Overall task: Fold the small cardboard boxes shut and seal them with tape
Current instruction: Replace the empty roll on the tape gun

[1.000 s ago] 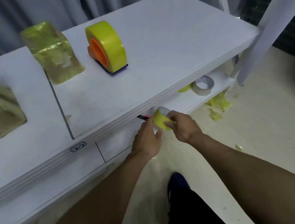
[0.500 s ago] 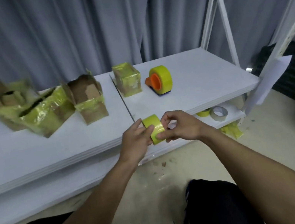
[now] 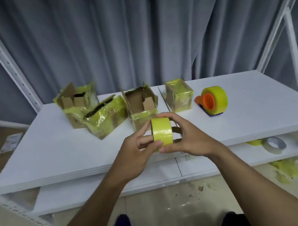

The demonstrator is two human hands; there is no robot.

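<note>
Both hands hold a small roll of yellow tape (image 3: 162, 133) above the front of the white shelf top (image 3: 52, 152). My left hand (image 3: 137, 154) grips its left side and my right hand (image 3: 187, 138) curls round its right side. Behind it stands an open cardboard box (image 3: 141, 106) with its flaps up. To the left, two more open boxes (image 3: 76, 105) (image 3: 105, 118) are wrapped in yellow tape. A sealed taped box (image 3: 179, 95) stands to the right.
A yellow tape dispenser with an orange core (image 3: 213, 100) lies at the right of the shelf top. A lower shelf (image 3: 116, 183) holds a clear tape roll (image 3: 274, 145). Yellow tape scraps (image 3: 286, 170) litter the floor. Grey curtains hang behind, and white uprights (image 3: 2, 56) flank the shelf.
Both hands have lifted the yellow tape roll from the lower shelf to above the shelf top. The view has tilted up, bringing the boxes into sight.
</note>
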